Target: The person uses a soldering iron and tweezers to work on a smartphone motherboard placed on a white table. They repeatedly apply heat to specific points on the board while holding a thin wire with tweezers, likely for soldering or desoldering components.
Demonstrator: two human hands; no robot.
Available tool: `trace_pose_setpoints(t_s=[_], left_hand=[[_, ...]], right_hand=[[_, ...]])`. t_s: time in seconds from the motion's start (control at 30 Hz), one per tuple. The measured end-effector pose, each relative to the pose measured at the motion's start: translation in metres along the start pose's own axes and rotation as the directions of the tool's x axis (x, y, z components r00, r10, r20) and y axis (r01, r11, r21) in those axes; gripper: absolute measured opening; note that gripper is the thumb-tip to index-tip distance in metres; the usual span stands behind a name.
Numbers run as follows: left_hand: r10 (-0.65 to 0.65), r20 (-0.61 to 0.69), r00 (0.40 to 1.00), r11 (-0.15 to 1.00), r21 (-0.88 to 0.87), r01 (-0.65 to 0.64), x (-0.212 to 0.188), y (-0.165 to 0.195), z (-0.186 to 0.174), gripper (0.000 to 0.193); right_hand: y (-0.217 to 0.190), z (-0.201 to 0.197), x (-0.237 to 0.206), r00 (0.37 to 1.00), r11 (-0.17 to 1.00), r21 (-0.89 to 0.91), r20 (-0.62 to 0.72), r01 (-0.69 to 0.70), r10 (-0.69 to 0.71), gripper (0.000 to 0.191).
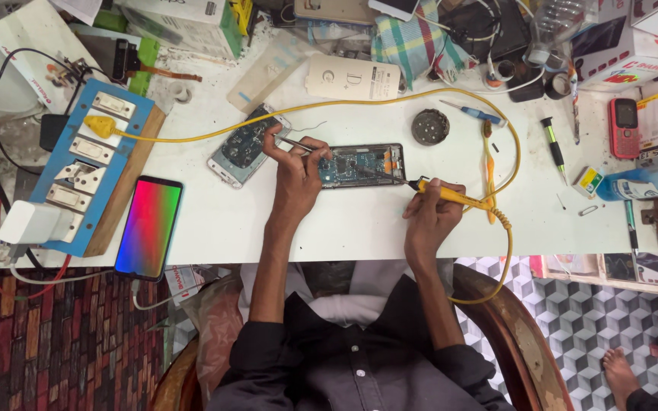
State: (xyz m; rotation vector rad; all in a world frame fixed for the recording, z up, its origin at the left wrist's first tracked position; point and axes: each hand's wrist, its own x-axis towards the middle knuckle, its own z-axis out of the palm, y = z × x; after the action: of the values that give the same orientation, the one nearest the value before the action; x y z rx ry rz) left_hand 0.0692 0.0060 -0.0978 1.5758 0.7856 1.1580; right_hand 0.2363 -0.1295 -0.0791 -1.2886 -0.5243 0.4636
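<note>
An opened phone (361, 165) lies on the white table (344, 221) with its blue circuit board bare. My left hand (296, 169) rests at the phone's left end and pinches metal tweezers (295, 142) whose tips point at the board. My right hand (429, 209) grips a yellow soldering iron (457, 198), its tip at the phone's lower right corner. The iron's yellow cord (329, 104) loops across the table to a plug on the blue switch board (93, 164). A second opened phone (247, 145) lies just left of my left hand.
A phone with a lit rainbow screen (148, 227) sits at the table's front left edge. Screwdrivers (554, 144), a round grey dish (429, 126), a red keypad phone (624, 126), a blue bottle (649, 181) and boxes crowd the right and back. Another person's bare foot (622, 374) shows on the patterned floor.
</note>
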Motion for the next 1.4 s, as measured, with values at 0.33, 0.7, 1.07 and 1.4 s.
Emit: trace_pose_setpoints(t_s=[0.33, 0.7, 1.07, 1.4], left_hand=[[0.004, -0.006, 1.000, 1.000, 0.025, -0.004, 0.0000, 0.0030, -0.0004, 0.054], [0.000, -0.006, 1.000, 0.999, 0.042, 0.000, -0.0008, 0.0045, -0.0003, 0.054], [0.024, -0.015, 1.000, 0.999, 0.041, -0.023, -0.0018, 0.0049, -0.0016, 0.056], [0.020, -0.011, 1.000, 0.999, 0.043, -0.020, -0.0019, 0.0038, -0.0021, 0.056]], right_hand=[[-0.0008, -0.0028, 0.0017, 0.999, 1.000, -0.026, -0.034, -0.008, 0.007, 0.020], [-0.0011, -0.0028, 0.0003, 0.997, 0.999, -0.044, 0.072, -0.012, 0.015, 0.019], [-0.0012, -0.0022, -0.0014, 0.994, 0.996, -0.085, 0.110, 0.031, -0.021, 0.019], [-0.0023, -0.0003, -0.0026, 0.995, 0.996, -0.076, 0.100, 0.038, -0.030, 0.019]])
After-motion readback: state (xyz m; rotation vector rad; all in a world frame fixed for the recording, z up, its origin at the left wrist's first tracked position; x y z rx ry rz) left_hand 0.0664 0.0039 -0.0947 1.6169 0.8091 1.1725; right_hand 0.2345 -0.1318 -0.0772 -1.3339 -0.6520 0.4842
